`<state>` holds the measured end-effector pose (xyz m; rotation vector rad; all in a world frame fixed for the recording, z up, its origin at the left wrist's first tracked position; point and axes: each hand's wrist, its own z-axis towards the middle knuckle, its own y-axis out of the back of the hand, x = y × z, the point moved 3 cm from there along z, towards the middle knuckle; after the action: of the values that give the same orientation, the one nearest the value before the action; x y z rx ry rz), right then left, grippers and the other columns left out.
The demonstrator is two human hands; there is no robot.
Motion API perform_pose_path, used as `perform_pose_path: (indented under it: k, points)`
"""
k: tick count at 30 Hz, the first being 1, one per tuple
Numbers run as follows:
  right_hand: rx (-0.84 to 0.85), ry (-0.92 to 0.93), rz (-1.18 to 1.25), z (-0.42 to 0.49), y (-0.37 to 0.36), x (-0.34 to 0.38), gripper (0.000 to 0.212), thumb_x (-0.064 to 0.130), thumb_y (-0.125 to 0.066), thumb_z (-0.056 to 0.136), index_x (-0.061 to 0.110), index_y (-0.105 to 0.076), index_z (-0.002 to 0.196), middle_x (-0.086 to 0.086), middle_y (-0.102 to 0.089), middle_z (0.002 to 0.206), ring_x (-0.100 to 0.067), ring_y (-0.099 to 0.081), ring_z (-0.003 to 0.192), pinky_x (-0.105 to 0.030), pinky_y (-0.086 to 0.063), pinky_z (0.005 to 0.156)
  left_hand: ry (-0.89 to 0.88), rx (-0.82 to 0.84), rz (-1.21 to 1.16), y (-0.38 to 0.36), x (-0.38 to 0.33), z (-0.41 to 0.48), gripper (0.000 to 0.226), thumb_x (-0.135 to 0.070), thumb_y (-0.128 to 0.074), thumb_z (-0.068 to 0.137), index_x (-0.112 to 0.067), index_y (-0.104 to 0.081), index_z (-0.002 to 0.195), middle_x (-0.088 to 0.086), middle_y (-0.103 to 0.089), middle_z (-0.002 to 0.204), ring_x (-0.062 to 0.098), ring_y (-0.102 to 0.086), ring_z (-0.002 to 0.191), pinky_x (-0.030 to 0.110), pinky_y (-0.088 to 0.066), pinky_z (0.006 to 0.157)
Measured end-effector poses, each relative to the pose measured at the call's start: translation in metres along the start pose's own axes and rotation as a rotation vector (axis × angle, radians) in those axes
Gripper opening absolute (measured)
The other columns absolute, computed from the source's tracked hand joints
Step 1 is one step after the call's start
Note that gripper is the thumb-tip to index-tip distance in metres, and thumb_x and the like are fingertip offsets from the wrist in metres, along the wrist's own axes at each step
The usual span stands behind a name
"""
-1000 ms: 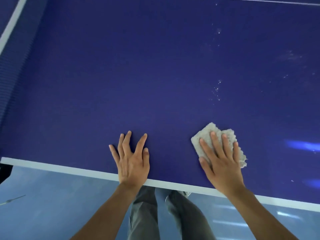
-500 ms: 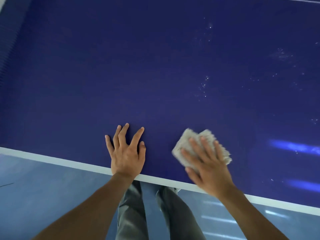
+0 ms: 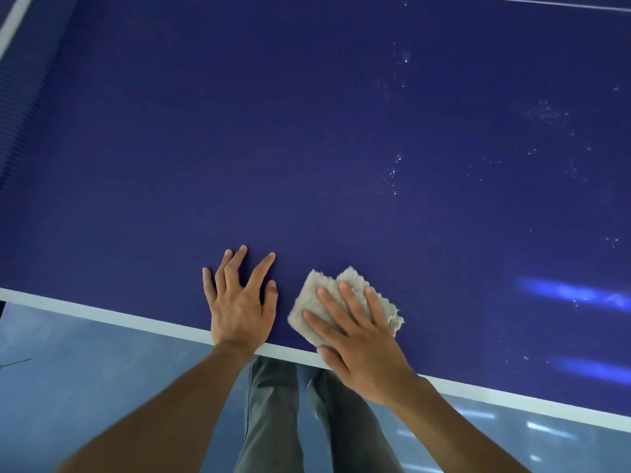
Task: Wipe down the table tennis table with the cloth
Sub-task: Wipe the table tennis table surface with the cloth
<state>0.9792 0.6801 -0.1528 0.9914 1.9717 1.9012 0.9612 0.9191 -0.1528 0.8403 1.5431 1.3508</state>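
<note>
1. Dark blue tabletop [image 3: 239,148], filling most of the view, with a white edge line [image 3: 102,317] along the near side and a thin white line [image 3: 546,3] at the far right.
2. Pale blue floor [image 3: 85,387] below the near edge, glossy, with light streaks at the right.
3. Grey trousers [image 3: 269,421] under the tabletop edge, between the two forearms.
4. Right hand [image 3: 362,349] laid flat over the cloth, wrist past the white edge line; fingers [image 3: 355,305] straight and slightly spread, pressing the cloth down, thumb lying along its near side.
5. Left hand [image 3: 240,305] palm-down on the bare tabletop just left of the cloth, not touching it; fingers [image 3: 259,271] straight and fanned apart, holding nothing.
6. Cloth [image 3: 312,298], beige, fuzzy and folded, flat on the tabletop close to the near edge, its far and left corners showing beyond the right hand.
7. Blue light reflections [image 3: 573,295] on the tabletop at the right.
8. Small white specks [image 3: 392,174] scattered on the tabletop, far from the cloth and to the right.
</note>
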Motion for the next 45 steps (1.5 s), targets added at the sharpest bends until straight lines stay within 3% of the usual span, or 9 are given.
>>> perform_pose_path:
  k: [5,13,17,20,24,31,34,38,45]
  points:
    - [0.049,-0.005,-0.016,-0.025,0.020,-0.060,0.055,0.049,-0.038,0.107,0.040,-0.033,0.162,0.003,-0.018,0.174,-0.033,-0.015,0.160,-0.067,-0.022,0.121,0.002,0.005,0.002,0.001,-0.001,0.000,0.048,-0.045,-0.039,0.102,-0.037,-0.050,0.148,0.010,-0.037,0.159,0.034,-0.028,0.153,0.059,-0.009,0.127]
    - [-0.080,-0.874,0.172,0.106,0.059,-0.137,0.061,0.046,-0.024,0.110,0.038,-0.001,0.166,0.000,0.012,0.175,-0.035,0.013,0.160,-0.064,0.011,0.124,-0.012,0.045,0.047,0.001,-0.002,0.001,0.049,-0.045,-0.037,0.102,-0.036,-0.048,0.149,0.012,-0.037,0.158,0.034,-0.027,0.152,0.061,-0.011,0.126]
    - [0.021,-0.559,0.171,0.132,0.053,-0.092,0.061,0.053,-0.009,0.107,0.040,0.004,0.165,0.004,0.021,0.173,-0.031,0.024,0.158,-0.062,0.015,0.123,0.020,0.062,0.024,0.006,-0.006,0.002,0.050,-0.044,-0.038,0.100,-0.033,-0.054,0.146,0.013,-0.040,0.156,0.035,-0.030,0.151,0.062,-0.013,0.125]
    - [0.033,-0.253,0.089,0.099,0.044,-0.071,0.059,0.051,-0.020,0.109,0.037,-0.017,0.166,0.001,0.002,0.176,-0.033,0.008,0.161,-0.066,-0.003,0.125,0.037,0.014,-0.039,0.011,-0.006,0.002,0.049,-0.041,-0.042,0.097,-0.029,-0.061,0.140,0.013,-0.045,0.152,0.036,-0.037,0.146,0.062,-0.016,0.124]
    - [-0.022,-0.403,0.057,0.068,0.046,-0.105,0.058,0.051,-0.030,0.108,0.037,-0.026,0.164,0.003,-0.011,0.175,-0.032,-0.006,0.162,-0.066,-0.017,0.124,-0.073,-0.029,-0.070,0.014,-0.002,0.019,0.048,-0.039,-0.045,0.094,-0.028,-0.063,0.137,0.008,-0.047,0.149,0.034,-0.044,0.140,0.061,-0.013,0.126]
    - [-0.074,-0.883,0.140,0.141,0.072,-0.159,0.063,0.052,-0.016,0.108,0.040,0.006,0.165,0.003,0.018,0.174,-0.033,0.018,0.159,-0.063,0.011,0.124,-0.087,-0.029,-0.112,0.013,-0.031,0.118,0.048,-0.040,-0.044,0.097,-0.028,-0.060,0.141,0.012,-0.045,0.154,0.034,-0.036,0.148,0.060,-0.010,0.126]
    - [-0.057,-0.646,0.080,0.158,0.066,-0.134,0.063,0.052,-0.017,0.108,0.039,0.005,0.165,0.001,0.020,0.173,-0.034,0.019,0.159,-0.065,0.010,0.124,-0.088,-0.020,-0.120,0.006,-0.046,0.163,0.044,-0.033,-0.057,0.099,-0.032,-0.057,0.143,0.012,-0.041,0.157,0.033,-0.032,0.150,0.063,-0.009,0.125]
    - [-0.042,-0.267,0.007,0.125,0.055,-0.119,0.059,0.051,-0.030,0.108,0.039,-0.023,0.165,0.005,-0.005,0.176,-0.030,-0.001,0.162,-0.063,-0.006,0.126,-0.129,-0.008,-0.096,0.001,-0.058,0.224,0.045,-0.034,-0.058,0.099,-0.034,-0.055,0.144,0.011,-0.037,0.159,0.032,-0.027,0.153,0.063,-0.005,0.126]
    - [-0.182,-0.962,0.121,0.141,0.087,-0.222,0.062,0.051,-0.025,0.107,0.040,-0.011,0.166,0.003,0.002,0.176,-0.032,0.005,0.161,-0.061,0.006,0.126,-0.181,-0.009,-0.038,-0.013,-0.063,0.256,0.046,-0.042,-0.038,0.101,-0.036,-0.052,0.144,0.011,-0.040,0.157,0.033,-0.031,0.151,0.066,-0.012,0.124]
